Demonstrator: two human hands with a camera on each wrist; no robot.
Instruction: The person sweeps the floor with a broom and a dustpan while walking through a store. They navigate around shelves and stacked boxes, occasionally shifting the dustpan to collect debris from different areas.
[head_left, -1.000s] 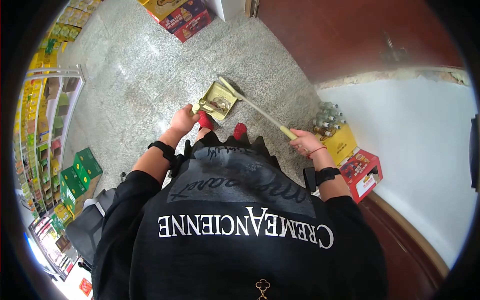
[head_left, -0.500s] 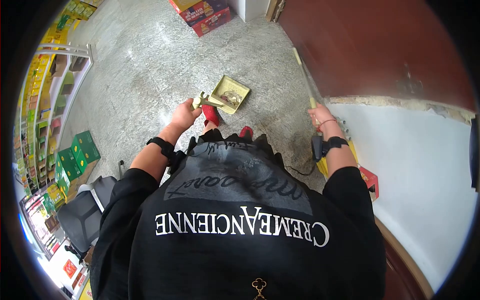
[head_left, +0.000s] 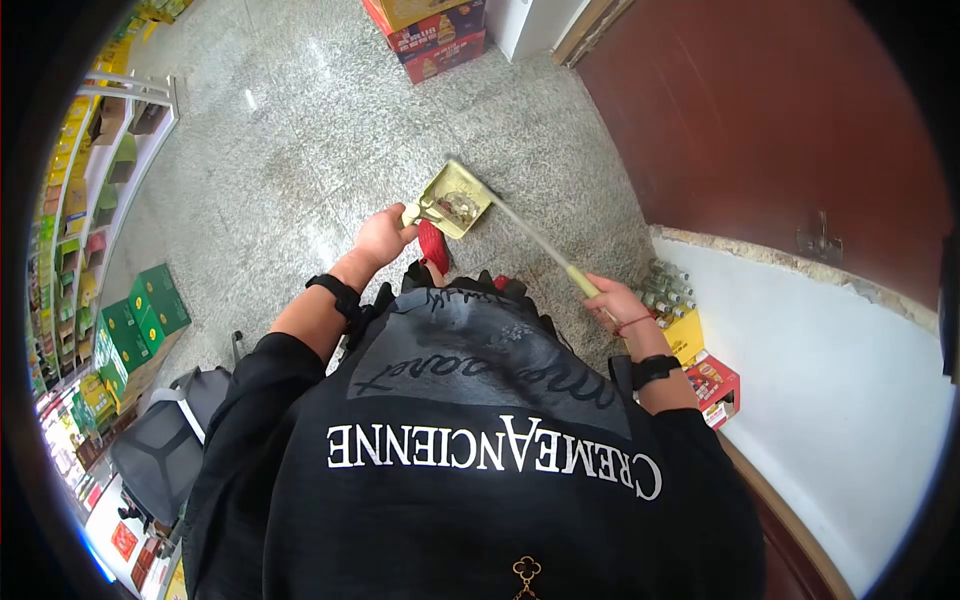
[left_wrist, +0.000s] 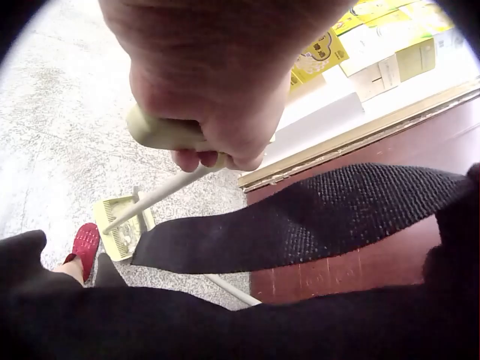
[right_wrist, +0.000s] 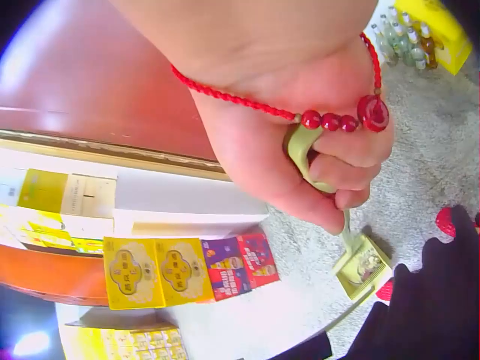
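Observation:
In the head view my left hand (head_left: pixel 382 237) grips the handle end of a pale yellow long-handled dustpan (head_left: pixel 447 184). Its pan lies on the floor by a red shoe (head_left: pixel 432 243), with a small heap of debris (head_left: pixel 460 209) inside. My right hand (head_left: pixel 616 304) grips the pale green handle of a broom (head_left: pixel 532 233). The broom's stick slants across to the pan's far side, where its head overlaps the rim. In the left wrist view, curled fingers wrap the dustpan's grip (left_wrist: pixel 166 133). The right wrist view shows fingers around the broom's grip (right_wrist: pixel 303 154).
Glass bottles (head_left: pixel 668 288) and yellow and red boxes stand along the white wall at right. Stacked cartons (head_left: pixel 440 45) are ahead, near a dark red door (head_left: pixel 760 120). Stocked shelves (head_left: pixel 120 150), green boxes (head_left: pixel 150 310) and a grey chair (head_left: pixel 165 440) line the left.
The broom swung out right toward the door half a second ago and has come back to the dustpan. My right hand moved with it. The left hand still holds the dustpan.

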